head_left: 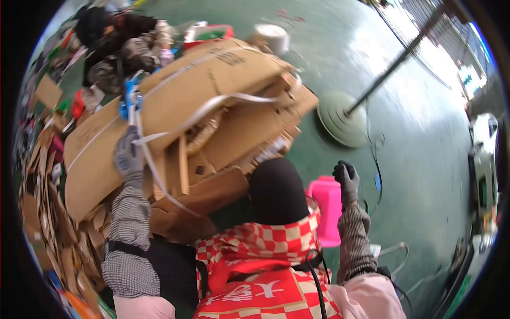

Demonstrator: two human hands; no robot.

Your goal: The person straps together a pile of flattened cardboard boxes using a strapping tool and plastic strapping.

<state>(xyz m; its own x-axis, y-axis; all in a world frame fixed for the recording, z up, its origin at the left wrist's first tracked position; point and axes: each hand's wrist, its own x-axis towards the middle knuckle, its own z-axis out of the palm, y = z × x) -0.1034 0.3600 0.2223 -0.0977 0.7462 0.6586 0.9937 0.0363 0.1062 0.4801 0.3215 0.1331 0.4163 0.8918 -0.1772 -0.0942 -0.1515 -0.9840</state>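
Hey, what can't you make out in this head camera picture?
In the head view:
- Left hand: its back faces the camera, hiding how it meets the blue tool.
- Right hand: its own curl hides whether anything is inside.
- Print on the cardboard: too small and blurred to read.
- Pink item: partly hidden by the apron.
- Pole: top cut off by the upper edge.

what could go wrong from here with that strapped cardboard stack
The blue tool could slip and jar the left hand at its lower end.
The white strap runs slack across the cardboard stack, so it might snag.
Uneven cardboard pieces jut from the stack's near side and may slide out if it is tilted.
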